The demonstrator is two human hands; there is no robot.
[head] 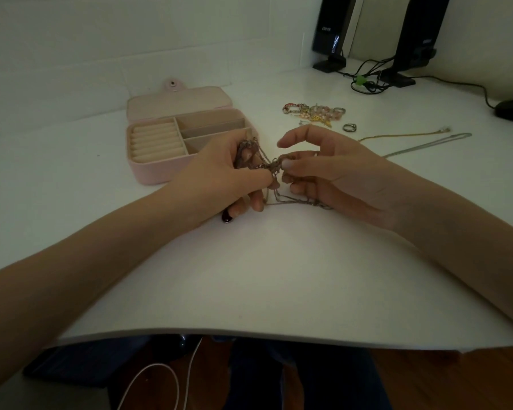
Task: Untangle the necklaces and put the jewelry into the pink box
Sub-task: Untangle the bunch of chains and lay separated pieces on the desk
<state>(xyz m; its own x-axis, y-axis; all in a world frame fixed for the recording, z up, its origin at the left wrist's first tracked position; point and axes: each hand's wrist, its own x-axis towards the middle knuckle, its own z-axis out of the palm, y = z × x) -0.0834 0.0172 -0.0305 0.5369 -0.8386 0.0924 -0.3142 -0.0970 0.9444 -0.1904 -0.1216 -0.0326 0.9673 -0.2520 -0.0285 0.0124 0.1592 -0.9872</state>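
Tangled necklaces [271, 167] hang bunched between the two hands just above the white counter [264, 276], a few loose strands trailing down onto its surface below the fingers. The left hand [219, 173] has chain wound around its fingers and pinches the knot from one side; the right hand [323, 170] pinches the same knot from the other side with thumb and fingertips, its index finger lifted. A small dark pendant [226, 217] lies under the left hand. Just behind the left hand sits the pink box [160, 170], lid open, its compartments bare. Farther right lie a heap of bracelets [314, 112], a ring [349, 127], and two straightened chains [421, 142]. Black speakers [332, 34] stand at the back.
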